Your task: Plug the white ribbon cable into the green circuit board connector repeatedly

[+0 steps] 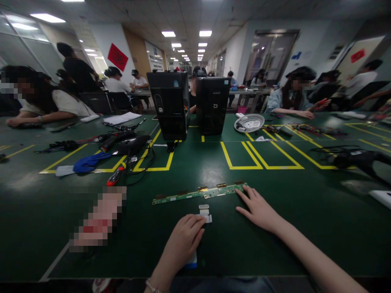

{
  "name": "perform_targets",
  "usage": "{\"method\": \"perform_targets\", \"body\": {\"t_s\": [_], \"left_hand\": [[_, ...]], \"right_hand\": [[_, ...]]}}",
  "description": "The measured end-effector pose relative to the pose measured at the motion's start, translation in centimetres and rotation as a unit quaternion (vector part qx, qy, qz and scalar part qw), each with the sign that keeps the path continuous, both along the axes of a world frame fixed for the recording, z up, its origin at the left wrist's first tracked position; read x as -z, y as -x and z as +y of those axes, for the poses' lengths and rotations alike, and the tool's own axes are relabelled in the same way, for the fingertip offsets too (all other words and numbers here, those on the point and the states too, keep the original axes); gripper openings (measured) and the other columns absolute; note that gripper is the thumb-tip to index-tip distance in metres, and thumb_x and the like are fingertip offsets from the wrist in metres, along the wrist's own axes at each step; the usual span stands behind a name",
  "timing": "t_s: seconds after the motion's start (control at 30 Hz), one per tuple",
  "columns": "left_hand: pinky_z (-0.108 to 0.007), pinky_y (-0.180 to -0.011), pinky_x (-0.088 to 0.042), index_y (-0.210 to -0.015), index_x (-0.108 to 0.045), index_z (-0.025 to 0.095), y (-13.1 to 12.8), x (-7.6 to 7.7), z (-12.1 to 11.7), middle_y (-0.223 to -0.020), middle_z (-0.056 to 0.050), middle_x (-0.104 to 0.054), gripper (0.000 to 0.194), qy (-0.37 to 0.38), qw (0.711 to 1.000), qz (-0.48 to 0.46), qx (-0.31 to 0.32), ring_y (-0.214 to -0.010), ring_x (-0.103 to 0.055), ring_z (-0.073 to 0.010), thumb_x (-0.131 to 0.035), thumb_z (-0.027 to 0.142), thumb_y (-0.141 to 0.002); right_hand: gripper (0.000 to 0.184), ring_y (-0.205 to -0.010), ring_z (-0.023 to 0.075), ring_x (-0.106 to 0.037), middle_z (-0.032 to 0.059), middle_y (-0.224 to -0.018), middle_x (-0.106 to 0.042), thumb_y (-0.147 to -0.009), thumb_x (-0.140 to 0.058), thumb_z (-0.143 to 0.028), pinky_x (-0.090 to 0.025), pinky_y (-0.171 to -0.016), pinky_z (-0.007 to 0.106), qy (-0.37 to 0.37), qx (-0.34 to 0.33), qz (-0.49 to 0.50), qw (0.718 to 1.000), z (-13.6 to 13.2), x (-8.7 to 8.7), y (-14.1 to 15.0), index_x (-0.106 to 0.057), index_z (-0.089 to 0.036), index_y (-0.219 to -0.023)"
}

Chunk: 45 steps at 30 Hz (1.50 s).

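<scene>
A long, narrow green circuit board (pixel 195 195) lies at a slight slant on the green table. My right hand (pixel 256 207) rests at the board's right end, fingers spread, with fingertips touching it. Just below the board's middle is a white flat ribbon cable (pixel 204 210) with a connector at its far end. My left hand (pixel 185 236) is closed over this cable, thumb and fingers drawn together, and covers its middle. A blue-tipped end of the cable shows under the left wrist.
Two black computer towers (pixel 172 108) (pixel 213 106) stand at the table's middle. To the left lie a red-and-black screwdriver (pixel 115 176), a blue glove (pixel 88 162) and black cables. A white round basket (pixel 249 123) sits farther right. Other people sit around the table.
</scene>
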<state>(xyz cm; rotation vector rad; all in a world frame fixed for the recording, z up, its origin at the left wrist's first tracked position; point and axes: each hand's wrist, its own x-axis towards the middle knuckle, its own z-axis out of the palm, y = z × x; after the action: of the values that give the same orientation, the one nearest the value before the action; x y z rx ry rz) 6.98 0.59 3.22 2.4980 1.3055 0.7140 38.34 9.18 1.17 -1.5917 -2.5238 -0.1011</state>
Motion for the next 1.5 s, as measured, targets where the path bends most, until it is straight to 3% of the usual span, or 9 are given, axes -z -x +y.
{"method": "perform_targets", "body": {"t_s": [0.23,0.37,0.5,0.63,0.73,0.83,1.1,1.33,1.5], "left_hand": [[-0.045,-0.095,-0.049,-0.125,-0.058,0.020,0.0,0.1,0.1,-0.118,-0.007,-0.064,0.032,0.008,1.000,0.003,0.001,-0.109,-0.058,-0.0235,-0.046,0.015,-0.096],[-0.045,-0.095,-0.049,-0.126,-0.057,0.021,0.0,0.4,0.1,-0.118,-0.008,-0.064,0.032,0.001,1.000,0.002,0.003,-0.109,-0.057,-0.0236,-0.045,0.016,-0.096],[-0.045,-0.097,-0.048,-0.126,-0.057,0.020,0.1,0.4,0.1,-0.119,-0.007,-0.063,0.032,0.009,1.000,0.006,0.004,-0.110,-0.056,-0.0238,-0.047,0.016,-0.096],[-0.044,-0.097,-0.048,-0.125,-0.057,0.020,0.0,0.2,0.1,-0.119,-0.007,-0.064,0.032,0.013,1.000,0.005,0.004,-0.110,-0.056,-0.0236,-0.048,0.014,-0.095],[-0.044,-0.098,-0.047,-0.126,-0.057,0.020,-0.1,0.1,0.1,-0.119,-0.007,-0.064,0.033,0.014,1.000,0.006,-0.001,-0.110,-0.056,-0.0234,-0.049,0.014,-0.094],[-0.044,-0.098,-0.047,-0.126,-0.057,0.020,-0.1,0.1,0.1,-0.119,-0.007,-0.064,0.033,0.019,1.000,0.004,-0.001,-0.111,-0.056,-0.0236,-0.050,0.014,-0.094],[-0.045,-0.099,-0.046,-0.126,-0.056,0.022,0.0,0.1,-0.2,-0.120,-0.007,-0.063,0.035,0.026,1.000,0.006,0.002,-0.112,-0.056,-0.0244,-0.052,0.014,-0.091],[-0.049,-0.100,-0.046,-0.124,-0.056,0.018,-0.6,0.1,-0.2,-0.121,-0.009,-0.063,0.035,0.009,1.000,0.027,0.005,-0.112,-0.057,-0.0257,-0.051,0.011,-0.091],[-0.046,-0.101,-0.046,-0.126,-0.054,0.017,-2.0,-0.6,0.0,-0.126,-0.010,-0.060,0.036,0.001,1.000,0.028,0.012,-0.117,-0.053,-0.0251,-0.051,0.011,-0.091]], "right_hand": [[0.077,-0.132,0.0352,-0.038,0.0192,-0.141,-0.045,-0.088,-0.030,-0.070,-0.029,-0.108,0.056,-0.017,0.024,-0.010,1.000,-2.6,0.3,4.4,-0.045,-0.017,-0.142],[0.076,-0.131,0.0356,-0.039,0.0198,-0.140,-0.046,-0.089,-0.031,-0.069,-0.026,-0.109,0.058,-0.015,0.032,-0.004,0.999,-3.7,0.4,5.5,-0.046,-0.017,-0.142],[0.072,-0.130,0.0356,-0.040,0.0195,-0.138,-0.047,-0.088,-0.036,-0.066,-0.024,-0.110,0.059,-0.011,0.023,-0.011,1.000,-3.6,-0.9,5.5,-0.047,-0.017,-0.141],[0.062,-0.131,0.0321,-0.040,0.0164,-0.141,-0.044,-0.092,-0.039,-0.057,-0.029,-0.110,0.055,0.006,-0.041,0.015,0.999,-2.1,-3.2,4.7,-0.047,-0.019,-0.140],[0.049,-0.132,0.0259,-0.039,0.0111,-0.143,-0.042,-0.096,-0.037,-0.048,-0.031,-0.112,0.049,0.041,-0.111,0.056,0.991,-0.9,-3.9,4.3,-0.050,-0.023,-0.136],[0.043,-0.134,0.0247,-0.036,0.0095,-0.144,-0.039,-0.097,-0.036,-0.043,-0.029,-0.112,0.051,0.057,-0.140,0.090,0.984,-0.2,-3.3,4.5,-0.051,-0.024,-0.133],[0.044,-0.136,0.0249,-0.032,0.0090,-0.145,-0.039,-0.097,-0.036,-0.042,-0.022,-0.114,0.053,0.069,-0.142,0.090,0.983,-0.4,-1.8,5.3,-0.050,-0.026,-0.136],[0.043,-0.134,0.0242,-0.035,0.0089,-0.144,-0.040,-0.096,-0.040,-0.040,-0.026,-0.114,0.051,0.075,-0.140,0.098,0.982,-0.3,-1.4,5.2,-0.051,-0.025,-0.135],[0.042,-0.134,0.0247,-0.036,0.0087,-0.143,-0.041,-0.096,-0.042,-0.040,-0.028,-0.112,0.051,0.062,-0.146,0.106,0.982,-0.3,-1.0,5.1,-0.050,-0.027,-0.135]]}}
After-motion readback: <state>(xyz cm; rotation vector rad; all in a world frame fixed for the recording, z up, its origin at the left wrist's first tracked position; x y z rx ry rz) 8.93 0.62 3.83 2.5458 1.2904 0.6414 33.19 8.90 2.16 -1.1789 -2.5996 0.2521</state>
